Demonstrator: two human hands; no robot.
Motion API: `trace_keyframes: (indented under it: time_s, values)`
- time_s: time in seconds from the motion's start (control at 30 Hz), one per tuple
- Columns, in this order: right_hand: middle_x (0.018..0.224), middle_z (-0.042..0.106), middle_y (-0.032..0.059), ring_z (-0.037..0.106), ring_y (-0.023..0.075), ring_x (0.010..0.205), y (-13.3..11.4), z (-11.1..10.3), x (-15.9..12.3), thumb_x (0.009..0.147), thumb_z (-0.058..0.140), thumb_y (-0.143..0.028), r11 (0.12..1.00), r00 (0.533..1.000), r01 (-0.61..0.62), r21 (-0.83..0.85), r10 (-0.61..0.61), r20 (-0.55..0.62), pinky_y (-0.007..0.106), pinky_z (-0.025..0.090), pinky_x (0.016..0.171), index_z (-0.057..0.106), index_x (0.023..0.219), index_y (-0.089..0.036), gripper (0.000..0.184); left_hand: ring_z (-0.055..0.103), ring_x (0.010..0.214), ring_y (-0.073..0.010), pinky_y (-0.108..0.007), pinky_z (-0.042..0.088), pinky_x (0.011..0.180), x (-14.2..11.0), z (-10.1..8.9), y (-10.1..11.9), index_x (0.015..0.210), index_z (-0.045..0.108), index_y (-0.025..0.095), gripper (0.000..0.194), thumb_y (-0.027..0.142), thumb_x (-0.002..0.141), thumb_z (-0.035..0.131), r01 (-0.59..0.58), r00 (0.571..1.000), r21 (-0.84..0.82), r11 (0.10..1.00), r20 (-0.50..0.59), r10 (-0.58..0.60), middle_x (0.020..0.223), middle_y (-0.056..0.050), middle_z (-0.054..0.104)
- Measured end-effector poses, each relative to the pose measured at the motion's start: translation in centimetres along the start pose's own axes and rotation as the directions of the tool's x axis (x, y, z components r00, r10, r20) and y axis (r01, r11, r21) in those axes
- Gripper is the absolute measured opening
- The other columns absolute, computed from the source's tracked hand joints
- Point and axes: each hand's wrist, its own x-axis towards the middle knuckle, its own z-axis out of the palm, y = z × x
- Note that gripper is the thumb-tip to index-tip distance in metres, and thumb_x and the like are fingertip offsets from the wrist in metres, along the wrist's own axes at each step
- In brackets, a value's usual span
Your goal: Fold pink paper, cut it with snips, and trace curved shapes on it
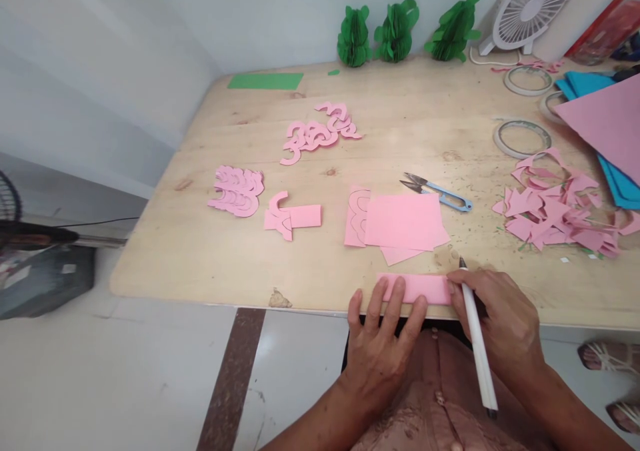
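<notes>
A folded pink paper strip (420,289) lies along the table's front edge. My left hand (383,344) rests flat on its left part, fingers spread. At its right end, my right hand (500,311) touches the paper with its fingertips while gripping a white pen (477,344), whose dark tip points up and away from me. Just beyond the strip lie stacked pink sheets (403,221), and a pink piece with drawn curves (357,217) sticks out at their left. Blue-handled thread snips (440,193) rest behind the stack, blades pointing left.
Pink cut-outs (237,189) and curly pink pieces (320,131) lie at left and middle. Pink scraps (560,204) and tape rolls (523,139) are at right. Green paper figures (395,31) and a white fan (533,11) stand at the back. A green strip (265,81) lies far left.
</notes>
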Motion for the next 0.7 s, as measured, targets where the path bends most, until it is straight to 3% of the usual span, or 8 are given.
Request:
trace_keyframes:
  time_s: [0.7]
  values:
    - [0.081, 0.068, 0.0041, 0.062, 0.0188, 0.072, 0.40, -0.48, -0.21, 0.086, 0.057, -0.014, 0.997, 0.999, -0.028, 0.069, 0.025, 0.043, 0.034, 0.047, 0.068, 0.060, 0.097, -0.020, 0.012, 0.038, 0.134, -0.0332, -0.056, 0.019, 0.109, 0.18, 0.18, 0.24, 0.131, 0.054, 0.022, 0.049, 0.019, 0.082, 0.055, 0.023, 0.999, -0.010, 1.000, -0.022, -0.023, 0.143, -0.015, 0.046]
